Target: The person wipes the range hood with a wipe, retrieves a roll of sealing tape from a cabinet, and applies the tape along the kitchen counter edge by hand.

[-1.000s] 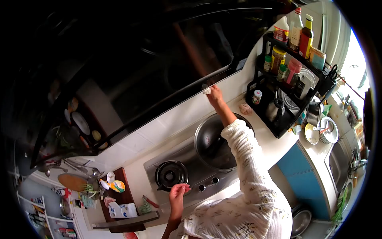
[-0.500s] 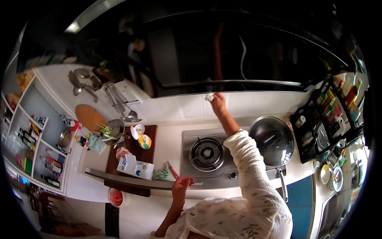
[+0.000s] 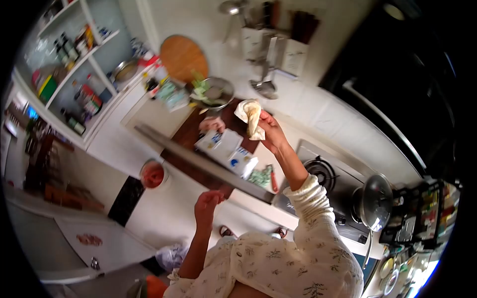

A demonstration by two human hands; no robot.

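My right hand (image 3: 272, 131) grips a crumpled white paper towel (image 3: 250, 119) with yellow-brown stains, held up over the counter left of the stove. My left hand (image 3: 207, 202) hangs in front of the counter edge, its fingers curled in and nothing visible in them. Below the towel, a white packet with blue print (image 3: 226, 147) lies on the dark wooden board (image 3: 186, 126). Near it are a piece of raw meat (image 3: 212, 124), a green-and-white cloth (image 3: 260, 177) and a red-handled tool (image 3: 274, 179).
A gas burner (image 3: 320, 171) and a lidded wok (image 3: 376, 202) are at right. A metal bowl with green vegetables (image 3: 218, 93) sits behind the board, near a round wooden board (image 3: 183, 58). Ladles (image 3: 265, 88) hang on the wall. A bin with a red bag (image 3: 153, 175) stands below.
The view has swung left. My right hand has come away from the wall below the range hood, with the paper towel still in it. My left index finger, stretched out earlier, is now curled.
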